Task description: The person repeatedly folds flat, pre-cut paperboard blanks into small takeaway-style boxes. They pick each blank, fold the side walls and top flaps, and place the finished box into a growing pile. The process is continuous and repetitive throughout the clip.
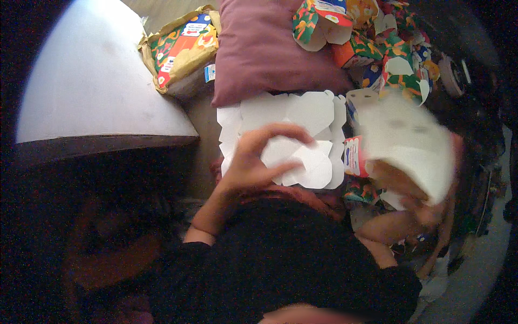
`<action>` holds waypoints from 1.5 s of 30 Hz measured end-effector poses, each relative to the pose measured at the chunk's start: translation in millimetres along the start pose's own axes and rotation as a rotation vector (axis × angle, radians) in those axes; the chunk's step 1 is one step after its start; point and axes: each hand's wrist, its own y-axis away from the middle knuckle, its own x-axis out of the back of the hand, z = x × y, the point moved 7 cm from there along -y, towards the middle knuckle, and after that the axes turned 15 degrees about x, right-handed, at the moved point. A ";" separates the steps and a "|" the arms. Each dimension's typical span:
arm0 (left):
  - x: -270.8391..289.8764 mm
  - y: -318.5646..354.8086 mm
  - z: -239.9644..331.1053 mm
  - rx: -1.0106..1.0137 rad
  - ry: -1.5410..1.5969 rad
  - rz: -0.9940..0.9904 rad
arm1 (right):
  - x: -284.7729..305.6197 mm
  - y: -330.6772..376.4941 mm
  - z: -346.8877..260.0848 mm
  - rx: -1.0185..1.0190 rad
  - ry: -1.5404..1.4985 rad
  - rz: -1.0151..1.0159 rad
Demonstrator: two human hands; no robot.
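Note:
My left hand (259,156) hovers over a stack of flat white carton blanks (315,110) with scalloped edges. Its thumb and fingers curve apart in a C, and nothing is between them. On the right, my right hand (423,210) grips the lower edge of a white carton blank (415,129), which is smeared by motion. Part of that hand is hidden by the blank. Beside the stack, a red-and-white printed carton panel (354,156) pokes out from under the moving blank.
A mauve cushion (270,48) lies beyond the stack. Folded, colourfully printed cartons (399,59) are heaped at the far right. A torn brown paper package of printed cartons (183,48) rests at the far left, next to a large white surface (97,81).

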 end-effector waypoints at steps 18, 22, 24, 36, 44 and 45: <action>32.7 34.0 -134.4 0.725 -1.110 0.419 | -191.8 24.2 88.7 -0.279 0.427 -0.222; 35.7 33.9 -133.8 0.708 -1.002 0.432 | -190.4 36.8 96.3 -0.350 0.445 -0.153; 36.8 34.1 -132.4 0.682 -0.954 0.451 | -193.7 40.5 99.1 -0.392 0.289 -0.170; 38.0 39.6 -137.8 0.578 -0.904 0.485 | -161.2 31.2 63.6 -0.125 -0.557 0.048; 41.1 31.6 -127.2 0.614 -0.872 0.441 | -152.2 -10.1 81.9 0.261 -0.128 -0.335; 41.4 31.8 -124.1 0.646 -0.861 0.435 | -149.4 -15.6 77.8 0.269 -0.168 -0.301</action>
